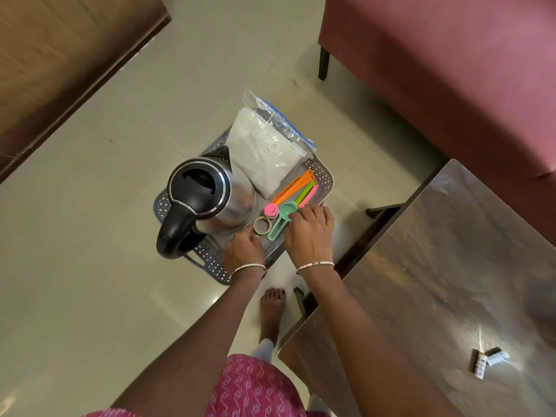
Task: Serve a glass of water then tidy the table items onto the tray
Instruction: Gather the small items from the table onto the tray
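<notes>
A grey perforated tray [323, 176] sits low over the tiled floor. It carries a steel kettle [207, 197] with a black lid and handle, a clear plastic bag [267, 152], and orange, green and pink clips [296, 188]. A pink cap [270, 210], a tape roll [261, 225] and a green measuring spoon [278, 225] lie near its front. My left hand [243, 246] rests on the tray's near part, fingertips down beside the tape roll. My right hand [311, 231] has its fingers curled onto the spoon's bowl end and the clips.
A dark glossy table [451, 281] stands at the right with small wrapped rolls [487, 361] on it. A maroon sofa [451, 70] fills the upper right, and wooden furniture [60, 55] the upper left. My bare foot [272, 311] is on the floor below the tray.
</notes>
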A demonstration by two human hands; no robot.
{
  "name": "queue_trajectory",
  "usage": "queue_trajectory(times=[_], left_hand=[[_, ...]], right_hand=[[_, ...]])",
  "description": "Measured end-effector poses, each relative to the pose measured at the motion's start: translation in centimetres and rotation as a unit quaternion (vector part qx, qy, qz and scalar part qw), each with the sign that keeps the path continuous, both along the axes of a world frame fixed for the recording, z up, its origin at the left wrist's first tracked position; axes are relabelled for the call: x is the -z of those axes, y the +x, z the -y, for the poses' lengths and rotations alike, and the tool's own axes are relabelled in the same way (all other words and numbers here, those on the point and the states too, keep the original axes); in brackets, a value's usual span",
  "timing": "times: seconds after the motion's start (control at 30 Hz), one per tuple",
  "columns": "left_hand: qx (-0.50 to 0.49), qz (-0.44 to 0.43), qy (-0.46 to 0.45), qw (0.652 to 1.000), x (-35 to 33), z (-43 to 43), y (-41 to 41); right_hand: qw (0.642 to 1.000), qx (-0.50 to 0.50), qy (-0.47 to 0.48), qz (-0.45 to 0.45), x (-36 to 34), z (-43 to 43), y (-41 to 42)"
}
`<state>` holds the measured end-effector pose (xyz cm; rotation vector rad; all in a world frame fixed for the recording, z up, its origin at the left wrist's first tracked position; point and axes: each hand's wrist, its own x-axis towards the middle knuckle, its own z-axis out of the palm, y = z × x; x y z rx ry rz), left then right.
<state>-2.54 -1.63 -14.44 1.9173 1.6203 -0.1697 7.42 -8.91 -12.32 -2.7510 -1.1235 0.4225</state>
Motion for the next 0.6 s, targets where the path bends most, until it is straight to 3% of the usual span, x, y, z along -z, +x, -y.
queue_trajectory(times=[0.13,0.3,0.43,0.6], left_hand=[[-0.007,0.026,0.009,1.0,-0.6,0.7,-0.3],[-0.04,0.097,0.044,0.994,-2.9,2.8,-0.7],[0.054,0.171,0.116,0.977,-5.7,6.0,-0.9],[0.169,0.18,0.089,0.965,-7.5,11.6,-1.7]], right_hand=[[0.994,0.086,0.07,-0.014,-0.9,2.9,-1.4],[0.985,0.15,0.056,-0.065,-1.5,7.4,-3.5],[0.976,0.191,0.05,-0.091,-2.5,11.5,-4.5],[0.962,0.243,0.048,-0.114,-4.4,16.9,-4.9]])
